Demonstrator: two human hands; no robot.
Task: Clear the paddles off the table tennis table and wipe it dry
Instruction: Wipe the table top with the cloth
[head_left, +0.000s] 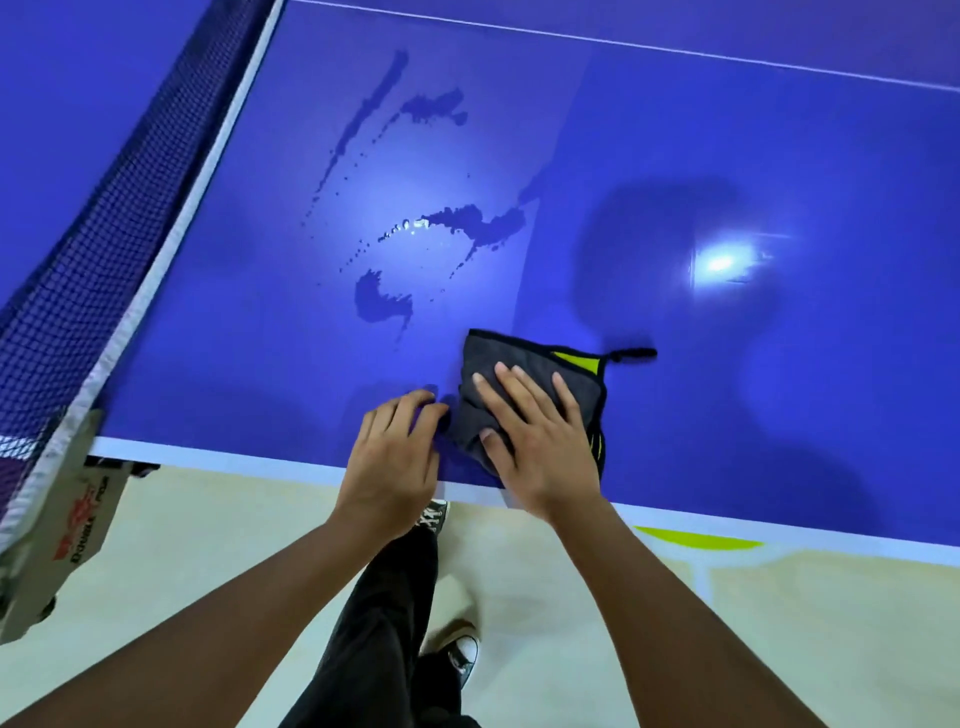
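You are pressing your right hand (540, 441) flat on a folded grey cloth (498, 353), the grip wide, with fingers straight and spread and closing on nothing. The cloth is lying on the blue bench (727, 130) close to its near edge, toward 6 o'clock of the playing surface. A yellow-green lining (576, 361) is showing at the cloth's 1 o'clock corner, and a black loop (631, 355) is sticking out from there toward 3 o'clock. Your left hand (395, 452) is resting at 9 o'clock of the cloth, just beside it, fingers loosely bent with the tips on the bench and the grip holding nothing; whether the index tip is touching the cloth's edge cannot be told. Water (467, 226) is lying on the bench in dark patches and beads from 10 to 12 o'clock of the cloth. One blot is sitting near the cloth, a long smear with glinting droplets is lying farther out, and a thin streak is lying farthest off at 11 o'clock. The net (104, 208) is slanting along the 9 o'clock side, and its pale net clamp (62, 519), printed in red, is sitting at the bench's corner at 8 o'clock. A white line (623, 44) is crossing the bench at 12 o'clock, and a bright glare (722, 262) is shining off the surface at 2 o'clock of the cloth. Below the bench edge, at 6 o'clock, you are standing on a pale floor (208, 545) in black trousers (379, 623) and dark shoes (462, 649) with white toes.
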